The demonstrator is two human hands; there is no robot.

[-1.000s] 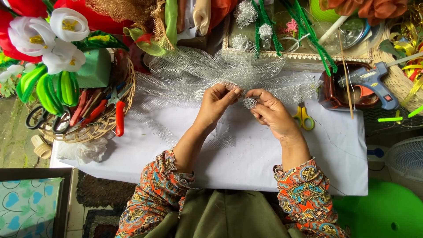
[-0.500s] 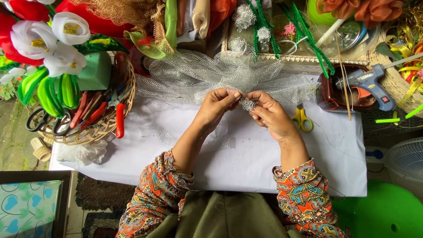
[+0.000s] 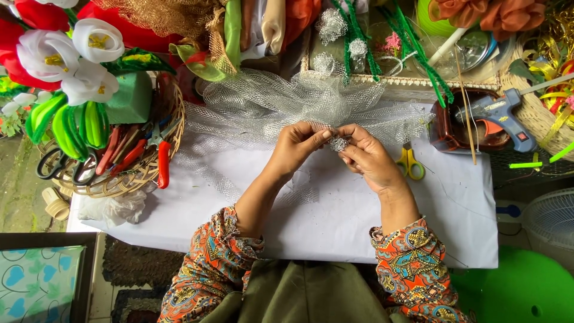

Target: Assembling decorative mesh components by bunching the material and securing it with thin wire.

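A wide piece of silver mesh fabric is gathered into a bow shape on the white table cover. My left hand and my right hand meet at its middle, and both pinch the bunched centre of the mesh between fingertips. The mesh fans out to the left and right behind my hands. Both sleeves are orange patterned cloth.
A wicker basket with pliers and scissors stands at the left beside white and red fabric flowers. Yellow-handled scissors lie right of my hand. A blue glue gun rests on a brown tray. A green stool is at lower right.
Both hands stay at the mesh centre. The fingers have shifted slightly as they work the bunched middle; the mesh itself has hardly moved.
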